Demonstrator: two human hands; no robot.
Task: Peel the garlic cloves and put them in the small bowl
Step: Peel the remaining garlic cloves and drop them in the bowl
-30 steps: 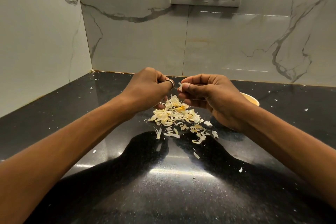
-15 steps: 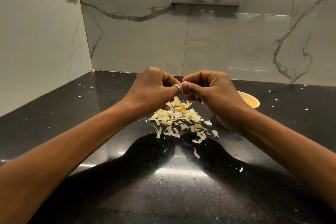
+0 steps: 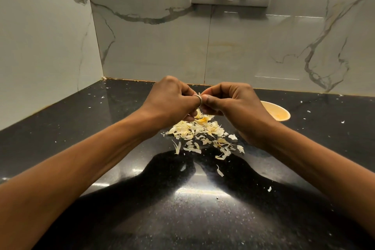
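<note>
We see the left hand (image 3: 170,101) and right hand (image 3: 235,103) curled fingertip to fingertip, together pinching a garlic clove (image 3: 199,94), of which only a pale sliver shows. Directly beneath lies a heap of peels (image 3: 194,131) on the black desk (image 3: 101,119). The small bowl (image 3: 274,107) sits just behind the right wrist, partly hidden.

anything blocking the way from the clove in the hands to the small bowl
No object visibly does. The left hand and right hand pinch the garlic clove above the peel pile; the small bowl sits just beyond the right hand, partly hidden by that wrist.
</note>
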